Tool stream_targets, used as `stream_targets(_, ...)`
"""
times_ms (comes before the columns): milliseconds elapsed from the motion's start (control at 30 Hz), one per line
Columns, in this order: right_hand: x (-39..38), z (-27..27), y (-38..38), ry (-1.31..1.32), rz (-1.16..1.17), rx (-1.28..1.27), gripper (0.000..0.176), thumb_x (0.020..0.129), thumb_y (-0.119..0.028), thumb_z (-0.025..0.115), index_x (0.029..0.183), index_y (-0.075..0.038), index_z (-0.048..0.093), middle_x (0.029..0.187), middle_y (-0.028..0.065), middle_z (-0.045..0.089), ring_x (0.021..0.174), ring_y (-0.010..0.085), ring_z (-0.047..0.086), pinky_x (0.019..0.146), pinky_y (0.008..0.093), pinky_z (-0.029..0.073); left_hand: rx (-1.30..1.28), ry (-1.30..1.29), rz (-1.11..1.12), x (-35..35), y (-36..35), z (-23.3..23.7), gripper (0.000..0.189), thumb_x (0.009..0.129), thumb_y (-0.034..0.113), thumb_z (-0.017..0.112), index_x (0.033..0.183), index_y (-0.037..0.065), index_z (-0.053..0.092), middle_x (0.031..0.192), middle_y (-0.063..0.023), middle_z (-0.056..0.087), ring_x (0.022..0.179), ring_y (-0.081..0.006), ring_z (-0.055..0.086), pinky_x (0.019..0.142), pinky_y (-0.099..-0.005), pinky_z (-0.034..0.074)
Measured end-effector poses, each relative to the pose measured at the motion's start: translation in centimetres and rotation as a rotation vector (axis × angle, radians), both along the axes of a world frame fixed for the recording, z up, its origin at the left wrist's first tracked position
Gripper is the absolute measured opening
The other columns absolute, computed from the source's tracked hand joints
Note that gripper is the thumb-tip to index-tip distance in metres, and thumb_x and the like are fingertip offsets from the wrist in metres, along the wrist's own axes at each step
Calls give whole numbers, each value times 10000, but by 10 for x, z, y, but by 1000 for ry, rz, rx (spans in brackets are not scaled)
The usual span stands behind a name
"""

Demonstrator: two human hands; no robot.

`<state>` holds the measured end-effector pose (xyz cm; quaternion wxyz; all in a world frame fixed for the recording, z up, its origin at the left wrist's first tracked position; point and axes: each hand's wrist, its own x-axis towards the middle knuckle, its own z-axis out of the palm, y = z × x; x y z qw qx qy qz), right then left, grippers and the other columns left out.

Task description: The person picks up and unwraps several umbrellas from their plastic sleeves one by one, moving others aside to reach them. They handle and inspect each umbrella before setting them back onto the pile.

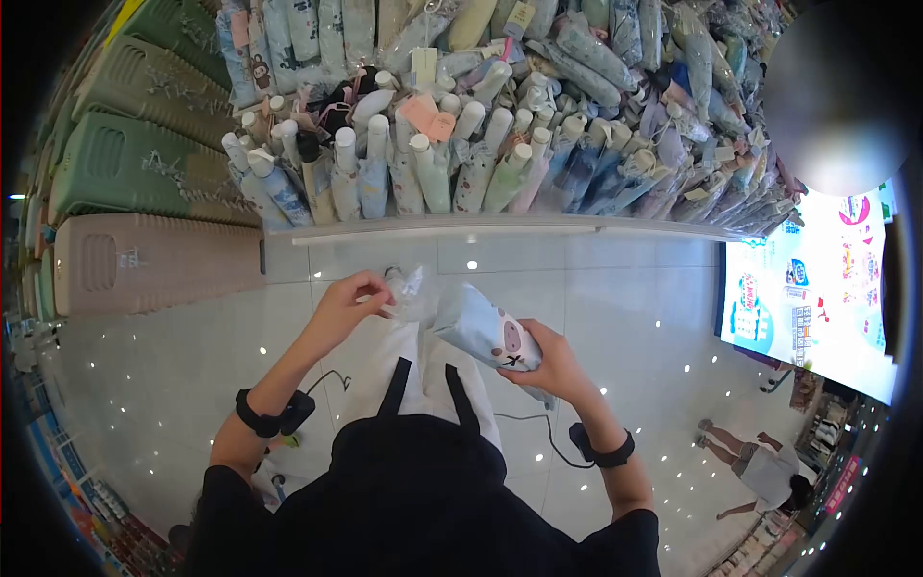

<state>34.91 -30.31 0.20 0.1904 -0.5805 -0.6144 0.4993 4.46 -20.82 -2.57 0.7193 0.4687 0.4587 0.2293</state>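
Observation:
My right hand is wrapped round a light blue folded umbrella with a pink-nosed cartoon face near its lower end. The umbrella is tilted in front of my body, its far end pointing up and left. Left of it, my left hand pinches the edge of a crinkled clear plastic bag between thumb and fingers. The bag lies close beside the umbrella's upper end and overlaps the floor in this view.
Ahead stands a shelf packed with wrapped folded umbrellas. Ribbed plastic baskets are stacked at the left. A bright display screen is at the right. Behind it, a person is on the tiled floor.

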Motion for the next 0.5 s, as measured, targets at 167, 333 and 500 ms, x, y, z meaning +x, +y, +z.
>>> stream_targets(167, -19, 20, 45, 326, 165, 193, 606, 558, -178, 786, 1086, -24, 531, 1295, 169, 395, 1174, 315, 418, 962, 354, 341, -63, -179, -315, 12, 32, 40, 84, 800, 19, 599, 862, 7, 544, 851, -34, 570, 853, -126, 569, 735, -267, 496)
stream_targets(333, -50, 40, 87, 380, 328, 16, 623, 568, -154, 769, 1120, -16, 517, 1247, 152, 415, 1141, 309, 423, 965, 352, 332, -130, -368, -307, 0, 67, 43, 125, 762, 29, 629, 794, 57, 512, 824, 1, 540, 786, -90, 511, 735, -240, 423)
stream_targets(500, -74, 30, 119, 383, 321, -120, 653, 570, -155, 767, 1149, -13, 501, 1113, 101, 503, 1018, 260, 492, 910, 323, 367, 32, -302, -301, -23, 98, 35, 79, 819, 76, 599, 878, 26, 585, 887, -31, 539, 855, -134, 523, 818, -271, 402)
